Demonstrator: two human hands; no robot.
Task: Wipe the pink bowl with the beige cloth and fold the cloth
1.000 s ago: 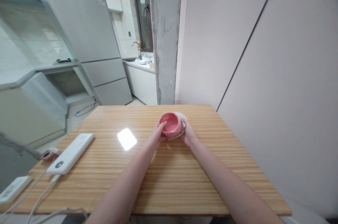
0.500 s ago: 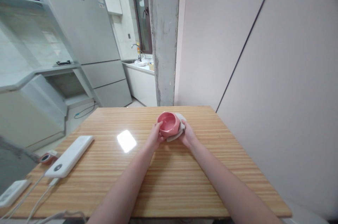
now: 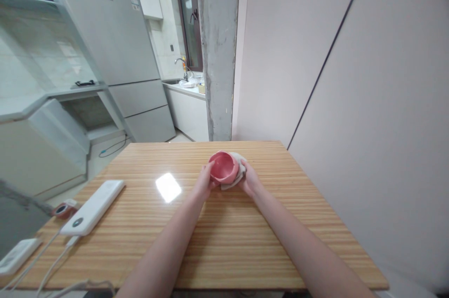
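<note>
A pink bowl point(image 3: 224, 168) is tipped so that its hollow faces me, above the far middle of the wooden table point(image 3: 280, 242). My left hand point(image 3: 207, 180) grips its left side, the thumb over the rim and the other fingers underneath. Against the bowl's right side and underside lies a light grey cloth point(image 3: 240, 167). My right hand point(image 3: 249, 178) is closed on this cloth and presses it to the bowl; most of its fingers are hidden behind the cloth.
At the table's left lie a white power bank point(image 3: 93, 209) with a cable, a small reddish-brown object point(image 3: 63, 210) and a white power strip point(image 3: 17, 256). Beyond stand a fridge point(image 3: 105, 26), a sink counter point(image 3: 185, 101) and a concrete pillar point(image 3: 220, 54). A pale wall point(image 3: 368, 125) borders the right side.
The bowl has turned and tilted slightly in my hands, its rim sitting a little lower. The cloth has shifted a little along its right side.
</note>
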